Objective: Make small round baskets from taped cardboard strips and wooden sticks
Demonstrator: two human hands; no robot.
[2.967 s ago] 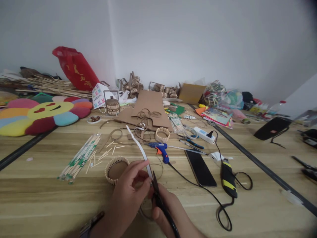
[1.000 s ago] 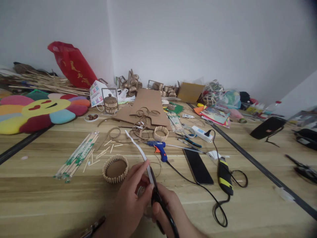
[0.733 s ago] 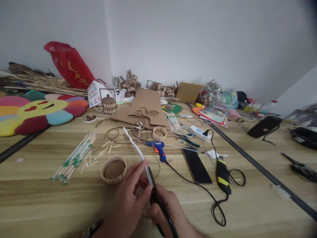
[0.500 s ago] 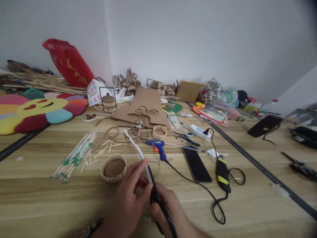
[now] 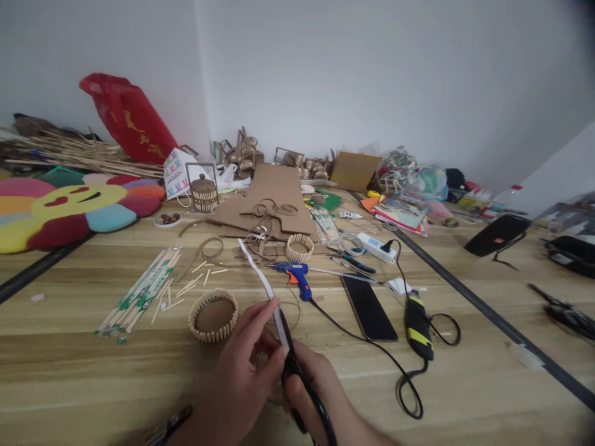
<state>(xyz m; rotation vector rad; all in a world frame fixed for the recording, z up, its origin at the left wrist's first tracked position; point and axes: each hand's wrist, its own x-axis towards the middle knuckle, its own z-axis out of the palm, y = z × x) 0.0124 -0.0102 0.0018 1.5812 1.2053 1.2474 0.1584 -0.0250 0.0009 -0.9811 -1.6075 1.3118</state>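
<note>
Between the fingers and thumb of my left hand (image 5: 246,356) is a narrow white strip (image 5: 260,277), its free end pointing away from me over the table. My right hand (image 5: 320,384) is closed around the black handles of a pair of scissors (image 5: 300,378). The scissor blades lie along the strip's right side, close to my left fingertips; the near end of the strip is partly hidden by my hands. Left of my left hand sits a small round tray (image 5: 214,317) with a cardboard base and a rim of short wooden sticks. A blue glue gun (image 5: 297,277) lies just beyond my hands.
A phone (image 5: 369,308) and a black-and-yellow rotary tool (image 5: 418,325) with a looping cord lie to the right. Packaged sticks (image 5: 139,291) and loose cut pieces lie left. Behind are cardboard sheets (image 5: 274,192), curled brown strips, a second stick-rimmed ring (image 5: 299,248) and a power strip (image 5: 376,248).
The strip's free end has shifted slightly to the right, and the scissors and both hands have moved a little. My grips look the same.
</note>
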